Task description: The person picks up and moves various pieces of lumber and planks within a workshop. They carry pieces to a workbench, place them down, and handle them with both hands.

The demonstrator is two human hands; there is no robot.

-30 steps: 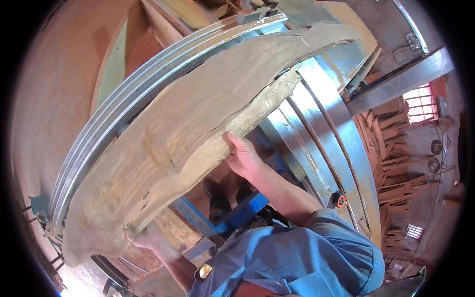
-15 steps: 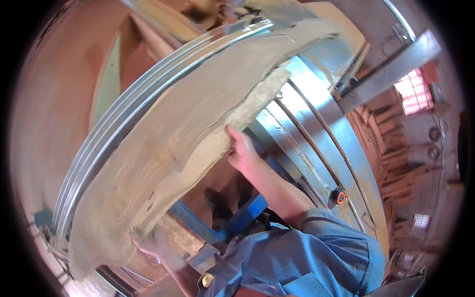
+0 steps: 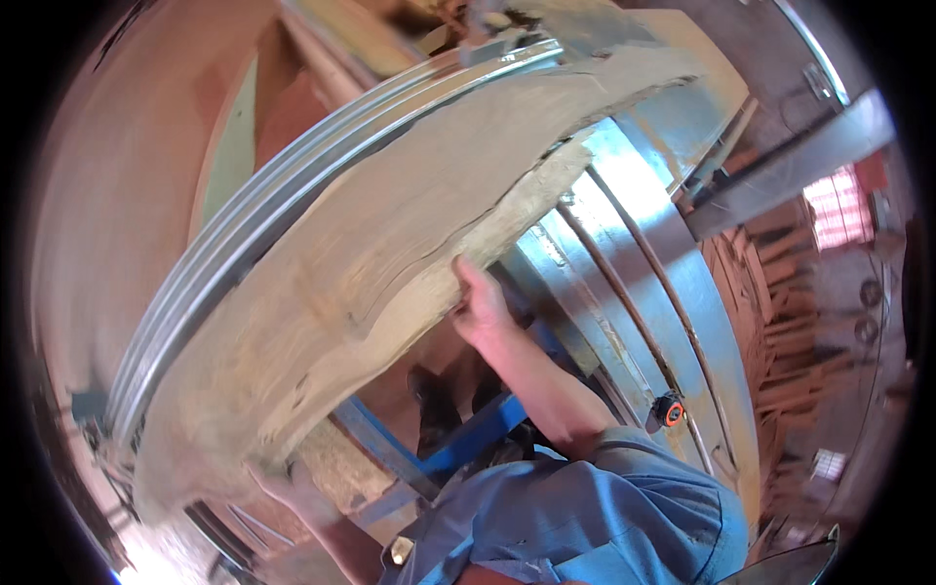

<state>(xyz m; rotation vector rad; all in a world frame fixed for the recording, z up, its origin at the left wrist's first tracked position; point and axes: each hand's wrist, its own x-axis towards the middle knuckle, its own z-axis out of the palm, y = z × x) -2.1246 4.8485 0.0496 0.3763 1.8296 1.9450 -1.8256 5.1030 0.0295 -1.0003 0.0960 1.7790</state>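
Observation:
A long, thick wooden slab (image 3: 322,263) with a wavy natural near edge lies slantwise across the machine, from lower left to upper right. My right hand (image 3: 481,310) grips the near edge around its middle, thumb on the edge and the other fingers partly hidden underneath. Farther left, my left hand (image 3: 292,490) is at the same edge close to the slab's left end. Its thumb and one finger show apart against the wood, while the remaining fingers are hard to make out.
Ribbed metal rails (image 3: 244,224) run along the slab's far side. A shiny slotted metal table (image 3: 673,263) with a black and orange knob (image 3: 670,410) is at right. Below are blue frame bars (image 3: 380,444). Wood pieces (image 3: 790,331) are stacked beyond the table.
The view has shifted slightly, moving the slab and machine rightward in the picture. My left hand has shifted a little along the edge, its fingers farther apart. My right hand keeps its grip.

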